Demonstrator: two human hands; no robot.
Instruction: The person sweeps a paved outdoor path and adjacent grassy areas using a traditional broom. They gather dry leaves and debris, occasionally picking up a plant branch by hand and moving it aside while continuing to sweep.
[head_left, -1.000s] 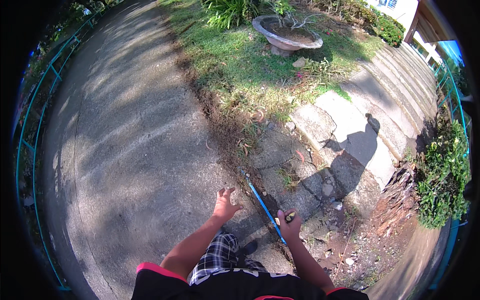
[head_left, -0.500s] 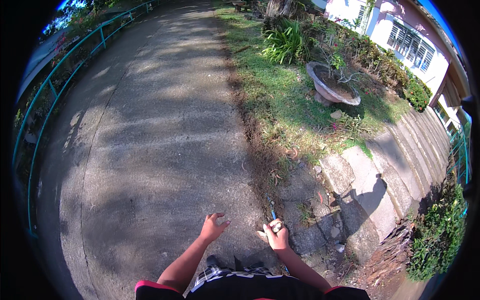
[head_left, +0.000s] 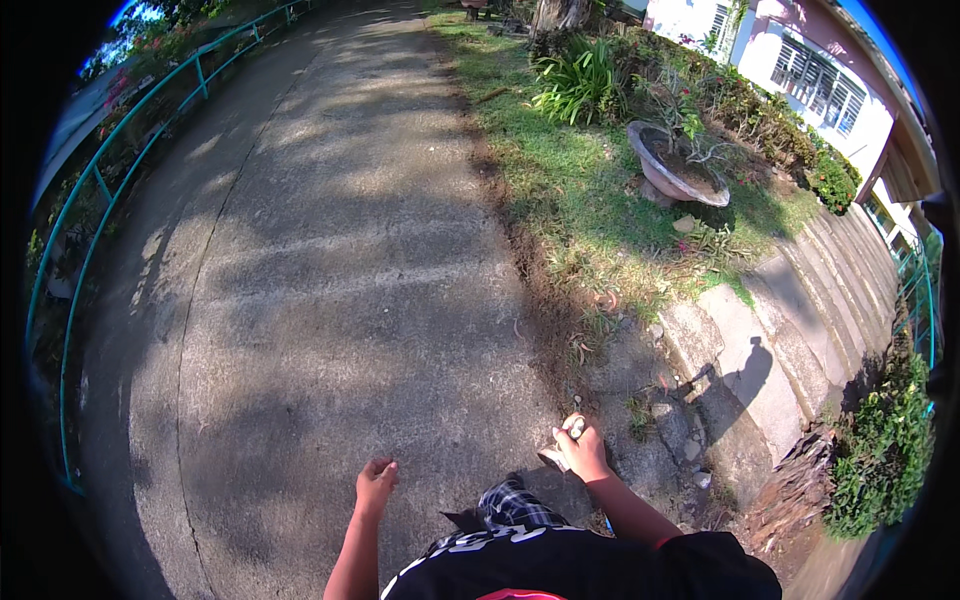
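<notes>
The person stands on a concrete path (head_left: 330,270), right at its edge where a strip of bare soil and grass (head_left: 590,200) runs alongside. The right hand (head_left: 578,452) is up in front of the body, fingers curled tight around the pale end of a stick-like handle (head_left: 560,447); the butt of it pokes out above the knuckles, and a sliver of blue shows below the forearm near the shorts. What sits at the far end of that handle cannot be told from here. The left hand (head_left: 375,482) hangs over the path, holding nothing, fingers loosely curled in toward the palm, well apart from the right. Between the two arms, checked shorts (head_left: 510,505) and a black shirt (head_left: 560,565) fill the lower edge.

Out beyond the right hand, cracked slabs (head_left: 740,340) border the grass, and the person's own shadow (head_left: 745,375) falls across them. Farther up the grass sits a wide, shallow stone planter (head_left: 672,172), tilted on its base, with a leafy clump (head_left: 580,85) behind it. A teal railing (head_left: 120,160) curves along the path's far left edge. A white building (head_left: 820,80) stands at the top right.
</notes>
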